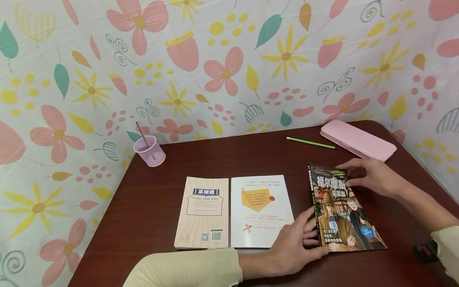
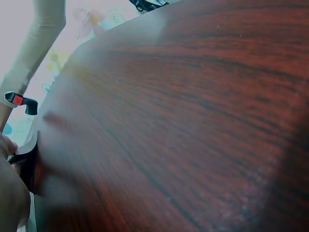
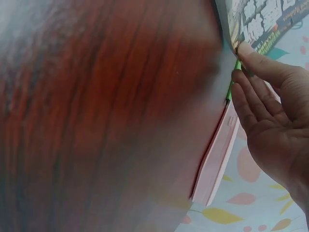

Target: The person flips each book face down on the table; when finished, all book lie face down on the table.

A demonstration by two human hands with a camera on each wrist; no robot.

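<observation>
Head view: one dark book (image 1: 338,219) is gripped by the left hand (image 1: 292,249) and right hand (image 1: 376,177), seemingly for placing; level lowering onto the worktop (image 1: 251,155) seems called for.

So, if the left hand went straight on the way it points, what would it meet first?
Most likely the dark illustrated book: in the head view the left hand is at its lower left edge, though exact depth is hard to judge.

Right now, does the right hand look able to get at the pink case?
Probably yes: the pink case lies just beyond the right hand, with nothing visible between, though that hand grips the dark book and would likely need to release it.
</observation>
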